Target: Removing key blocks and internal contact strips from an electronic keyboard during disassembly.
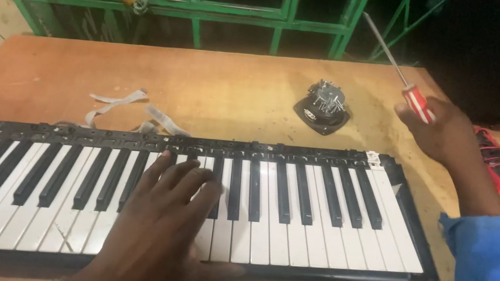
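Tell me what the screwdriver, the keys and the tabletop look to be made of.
Screwdriver in the right hand: thin shiny shaft, likely steel; glossy red-and-white handle, probably plastic. Keys under the left hand: smooth black and white pieces with a slight sheen, apparently moulded plastic. Tabletop: flat matt orange-brown board with scuffs and stains, probably wood or plywood.
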